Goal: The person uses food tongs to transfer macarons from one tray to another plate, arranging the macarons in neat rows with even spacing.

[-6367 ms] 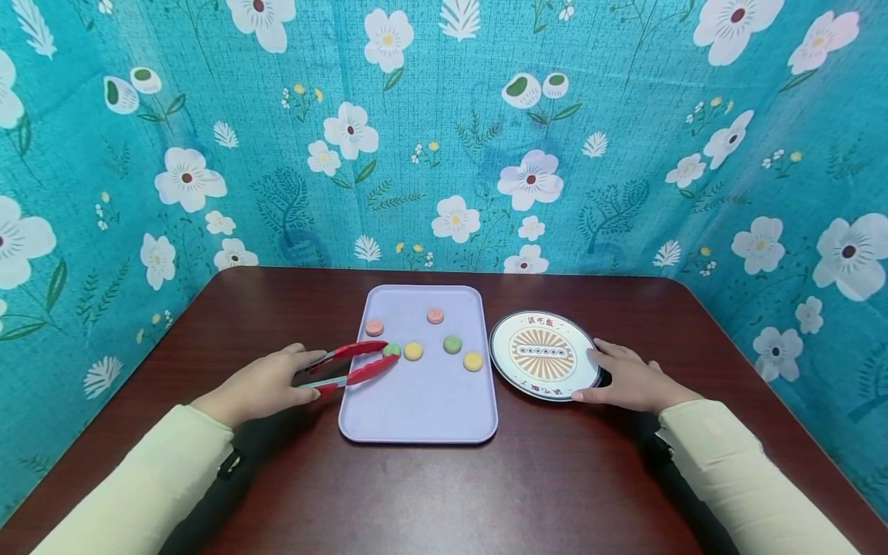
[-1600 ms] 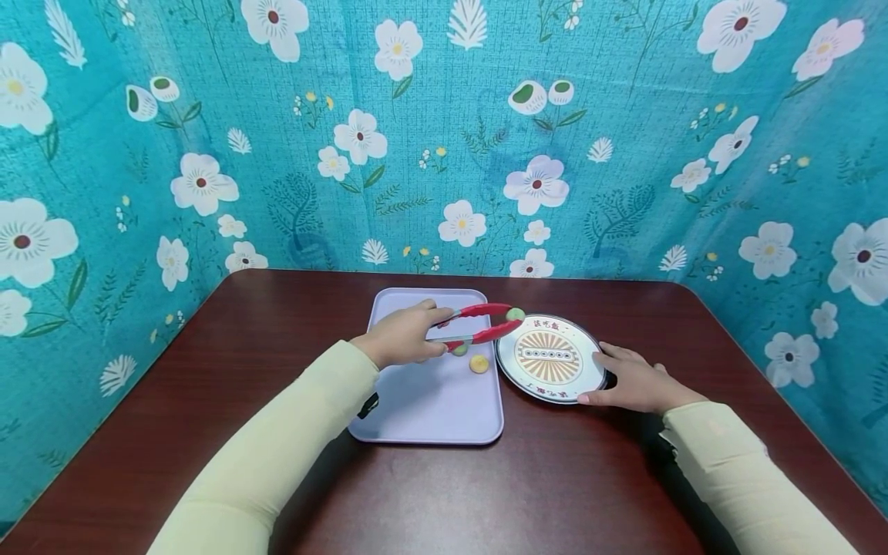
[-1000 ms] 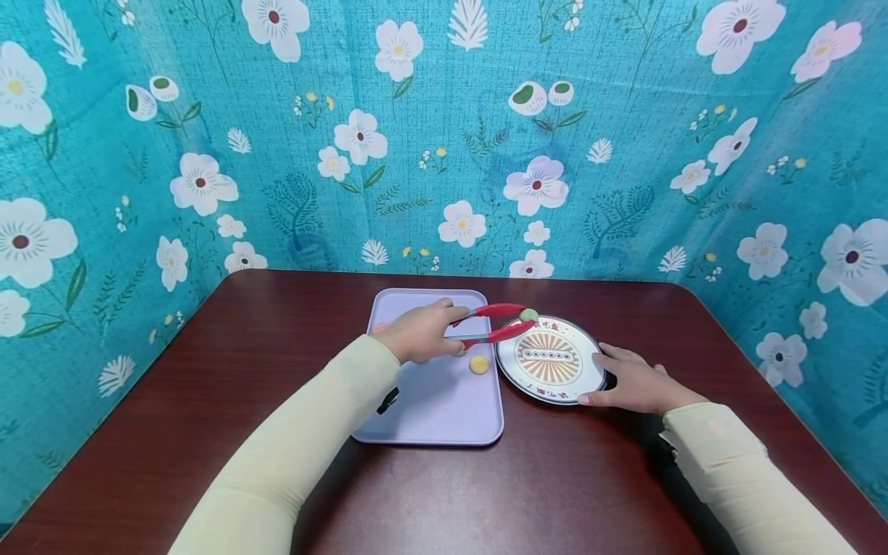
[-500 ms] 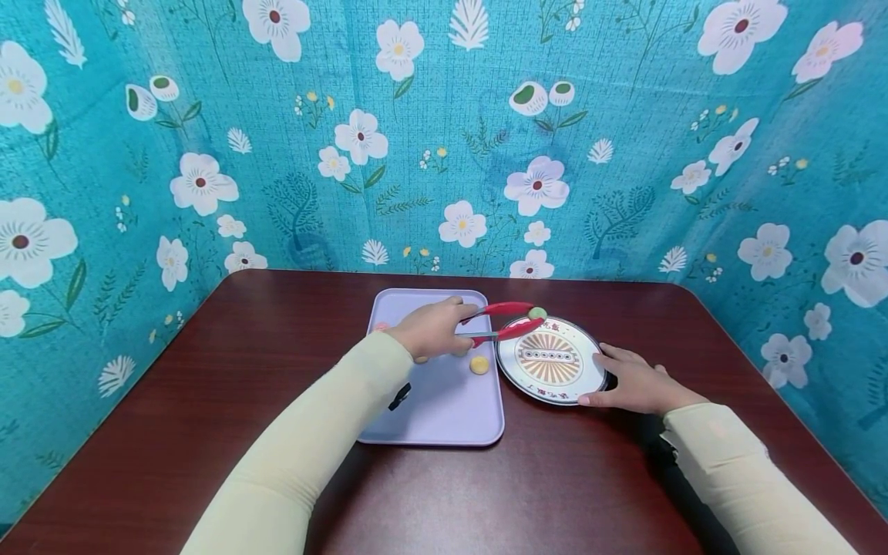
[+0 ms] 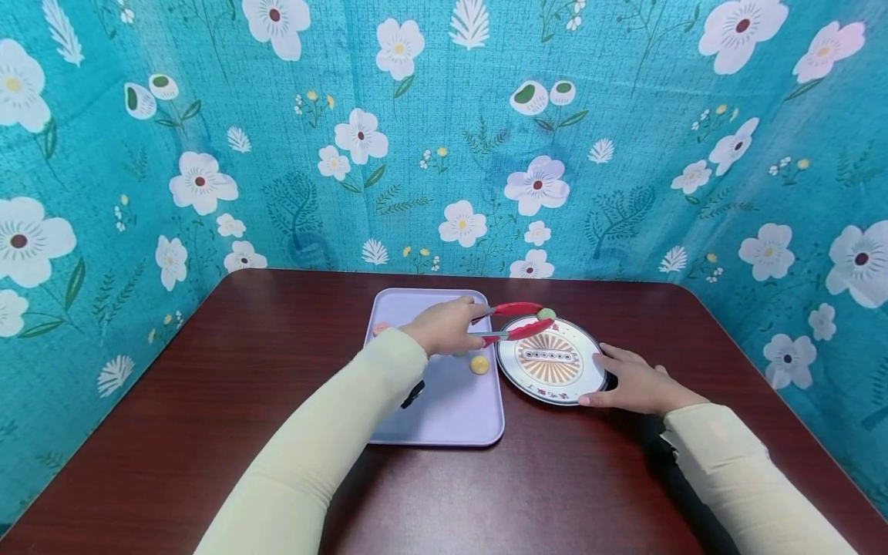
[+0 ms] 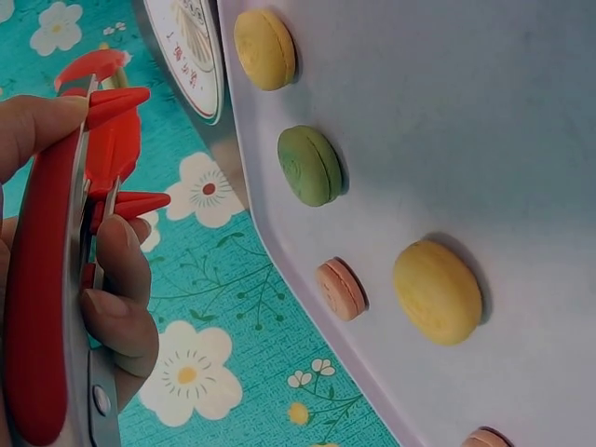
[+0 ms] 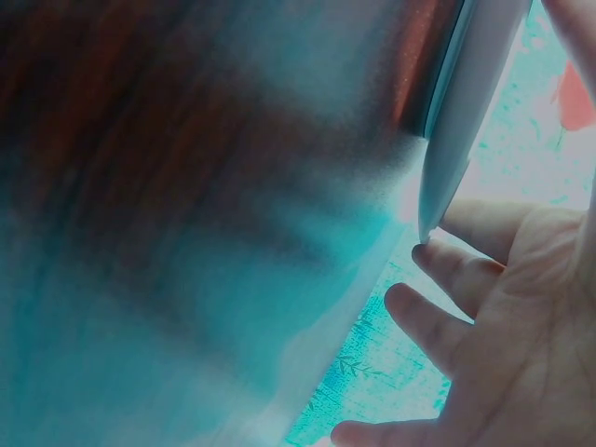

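Observation:
My left hand [image 5: 444, 324] grips a pair of red-and-metal tongs [image 5: 530, 328], and their tips hold a green macaron [image 5: 546, 314] at the plate's far rim. Only the lower part of the tongs' handle and my curled fingers show large in the left wrist view. At the right, my right hand [image 5: 634, 381] touches the edge of the round white plate [image 5: 509, 362], fingers spread and fairly straight. The right wrist view has fingertips [image 7: 430, 256] right at the plate's rim. Under my left arm lies the lilac tray [image 5: 444, 420].
Loose macarons lie on the tray: a yellow one [image 6: 265, 48], a green one [image 6: 309, 166], a pink one [image 6: 340, 289], another yellow one [image 6: 438, 291] and a pink one [image 6: 486, 438] cut by the frame. Dark wooden table [image 5: 291, 370]; floral cloth [image 5: 416, 154] stands behind.
The green macaron has left the tray's left side, carried rightward in the tongs to the plate. Over the last second the tongs edge further right. My right hand stays at the plate.

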A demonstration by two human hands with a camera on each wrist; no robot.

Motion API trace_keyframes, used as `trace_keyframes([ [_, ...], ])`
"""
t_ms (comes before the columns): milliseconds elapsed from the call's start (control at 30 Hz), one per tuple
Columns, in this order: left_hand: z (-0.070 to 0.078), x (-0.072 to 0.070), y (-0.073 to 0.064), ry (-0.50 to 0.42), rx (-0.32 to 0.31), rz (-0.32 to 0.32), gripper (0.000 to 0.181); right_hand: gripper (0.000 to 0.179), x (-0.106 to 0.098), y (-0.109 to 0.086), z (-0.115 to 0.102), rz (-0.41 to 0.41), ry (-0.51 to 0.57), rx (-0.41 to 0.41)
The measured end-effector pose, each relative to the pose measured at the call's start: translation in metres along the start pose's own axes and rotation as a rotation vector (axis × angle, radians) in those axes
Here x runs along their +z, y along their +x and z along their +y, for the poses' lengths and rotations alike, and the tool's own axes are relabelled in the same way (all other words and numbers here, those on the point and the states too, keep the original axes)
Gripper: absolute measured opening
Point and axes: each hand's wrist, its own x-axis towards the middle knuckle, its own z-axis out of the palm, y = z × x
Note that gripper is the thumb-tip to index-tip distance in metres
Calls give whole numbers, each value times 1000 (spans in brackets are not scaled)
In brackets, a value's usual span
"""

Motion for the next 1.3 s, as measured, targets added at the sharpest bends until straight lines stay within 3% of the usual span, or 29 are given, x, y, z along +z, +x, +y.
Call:
trace_keyframes([
  [333,8,4,9,27,10,-5,59,114,-2,0,1,1,3,-10],
  [900,19,10,18,40,-33,-51,60,111,-4,-3,-3,2,-1,-13],
  [1300,19,16,26,42,-15,-68,61,113,-3,-2,-2,1,14,-13],
])
